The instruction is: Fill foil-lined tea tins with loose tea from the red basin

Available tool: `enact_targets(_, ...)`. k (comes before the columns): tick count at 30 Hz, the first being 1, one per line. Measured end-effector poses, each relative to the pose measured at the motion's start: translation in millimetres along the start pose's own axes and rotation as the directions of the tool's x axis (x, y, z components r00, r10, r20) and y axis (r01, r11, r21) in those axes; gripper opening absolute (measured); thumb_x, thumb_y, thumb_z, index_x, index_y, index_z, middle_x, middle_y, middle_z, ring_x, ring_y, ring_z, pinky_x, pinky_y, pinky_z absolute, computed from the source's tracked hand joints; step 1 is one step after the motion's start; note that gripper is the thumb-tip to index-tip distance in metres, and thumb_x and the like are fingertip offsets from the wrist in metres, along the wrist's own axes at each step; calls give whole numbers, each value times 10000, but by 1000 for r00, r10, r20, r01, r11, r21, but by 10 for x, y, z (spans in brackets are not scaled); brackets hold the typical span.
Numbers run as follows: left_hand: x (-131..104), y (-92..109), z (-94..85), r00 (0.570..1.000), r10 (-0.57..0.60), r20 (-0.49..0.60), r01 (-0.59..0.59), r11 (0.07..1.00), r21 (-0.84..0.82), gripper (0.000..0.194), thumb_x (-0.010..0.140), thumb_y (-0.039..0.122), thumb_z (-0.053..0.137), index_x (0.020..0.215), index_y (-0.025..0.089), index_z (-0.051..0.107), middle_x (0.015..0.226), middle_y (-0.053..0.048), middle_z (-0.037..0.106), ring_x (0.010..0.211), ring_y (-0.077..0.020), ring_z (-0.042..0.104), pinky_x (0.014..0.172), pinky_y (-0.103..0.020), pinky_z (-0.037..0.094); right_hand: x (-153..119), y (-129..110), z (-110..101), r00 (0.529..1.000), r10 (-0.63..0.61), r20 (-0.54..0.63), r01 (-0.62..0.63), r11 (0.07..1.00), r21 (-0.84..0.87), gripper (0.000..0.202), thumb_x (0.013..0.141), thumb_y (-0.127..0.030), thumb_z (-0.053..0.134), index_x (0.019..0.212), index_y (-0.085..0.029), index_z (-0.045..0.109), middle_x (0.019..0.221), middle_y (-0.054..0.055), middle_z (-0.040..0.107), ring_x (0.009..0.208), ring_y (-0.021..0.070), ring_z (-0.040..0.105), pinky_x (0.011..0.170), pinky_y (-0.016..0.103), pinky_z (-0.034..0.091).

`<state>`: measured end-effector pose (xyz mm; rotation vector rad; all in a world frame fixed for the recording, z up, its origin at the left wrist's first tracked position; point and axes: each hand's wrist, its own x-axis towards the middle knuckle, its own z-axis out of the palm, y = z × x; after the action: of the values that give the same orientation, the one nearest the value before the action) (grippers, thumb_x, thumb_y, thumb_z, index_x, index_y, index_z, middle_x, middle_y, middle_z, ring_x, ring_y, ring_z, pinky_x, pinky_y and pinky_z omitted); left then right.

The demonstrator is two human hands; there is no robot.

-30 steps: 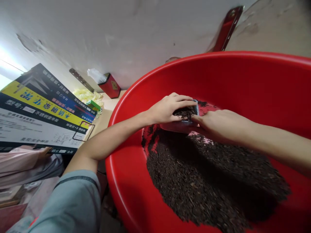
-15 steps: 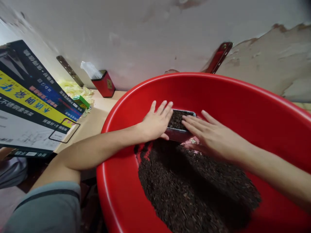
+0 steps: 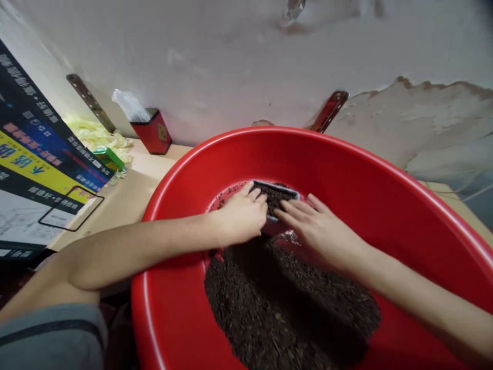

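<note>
Inside a big red tub (image 3: 173, 318), a small rectangular container (image 3: 272, 226) filled with dark soil (image 3: 275, 196) stands near the far wall. My left hand (image 3: 241, 213) lies over the container's left end, its fingers bent a little and apart, thumb hidden. From the right, my right hand (image 3: 318, 226) reaches in with fingers spread, the tips at the soil on the container's right side. Neither hand visibly grasps anything. A heap of loose dark soil (image 3: 265, 308) covers the tub's floor on the near side, partly in shadow.
On the wooden tabletop (image 3: 148, 167) to the left stand a red box (image 3: 152, 134) with clear plastic in it, a green packet (image 3: 109, 158) and yellowish scraps (image 3: 90, 134). A printed carton (image 3: 42, 180) leans at far left. Behind the tub is a stained wall (image 3: 215, 67).
The view has shifted slightly. My left hand's fingers, flat and stretched before, are now bent down over the container's left end. My right fingers stay at the soil on its right side.
</note>
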<state>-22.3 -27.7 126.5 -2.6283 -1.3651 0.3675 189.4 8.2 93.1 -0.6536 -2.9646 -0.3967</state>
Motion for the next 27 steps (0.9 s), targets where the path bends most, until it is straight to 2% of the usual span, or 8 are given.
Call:
enact_targets(3,-22,4,-27,1000,27,-16,-27,999,-34,477,978,386,574,1337,79,640,1456,-196,569,1356,-336,512,1173,-497,291,-57,-78,80,999,45,2,-45,998,-32,561,898,-354,564,1383,-71,557,1426,264,545,1331,426,499,1067,648,417)
enact_targets(6,-44,13,-58,1000,9,11,-8,999,-53,497,972,382,590,1356,69,619,1487,-200,537,1382,-337,488,1160,-480,313,-75,-101,136,997,71,21,-71,997,-28,568,901,-340,543,1384,-40,541,1442,297,508,1356,442,467,1024,610,467)
enact_targets(13,-16,53,24,998,-57,23,59,996,-67,419,1043,187,378,1381,70,596,1512,-178,512,1417,-310,463,1158,-492,328,-69,-16,128,994,86,60,-83,995,-53,525,907,-272,455,1389,-79,524,1489,284,468,1412,428,408,983,623,485)
enact_targets(17,-19,28,34,999,-40,-16,39,997,-72,421,1030,265,458,1375,65,593,1498,-190,527,1413,-324,465,1152,-499,342,-83,-32,117,990,115,83,-110,991,-71,533,907,-276,460,1397,-73,514,1501,300,446,1450,438,349,921,599,525)
enact_targets(21,-39,-34,-97,999,-19,-34,14,991,-131,311,996,327,551,1199,151,708,1349,-118,669,1312,-308,562,1124,-495,375,-106,-21,128,989,124,76,-119,991,-67,557,911,-323,519,1407,-69,514,1486,310,455,1443,456,353,913,581,543)
enact_targets(23,-43,-80,-169,999,-25,-48,16,985,-171,285,994,334,557,1172,177,715,1309,-93,694,1280,-281,590,1121,-474,379,-109,4,153,989,122,78,-118,991,-57,561,919,-340,532,1414,-75,515,1486,312,451,1440,464,354,888,579,557)
enact_targets(25,-24,-156,-188,996,-46,-81,28,978,-208,318,1007,351,532,1229,181,684,1346,-97,672,1285,-265,588,1122,-456,376,-94,36,178,990,119,82,-116,992,-39,564,925,-353,551,1413,-73,519,1479,324,448,1444,479,339,889,604,553)
enact_targets(27,31,-273,-123,987,-72,-143,35,969,-246,449,1000,419,534,1364,162,590,1464,-141,574,1354,-284,527,1136,-455,357,-63,76,174,989,114,91,-116,993,15,599,907,-375,608,1407,-56,524,1466,336,451,1456,487,314,944,625,528)
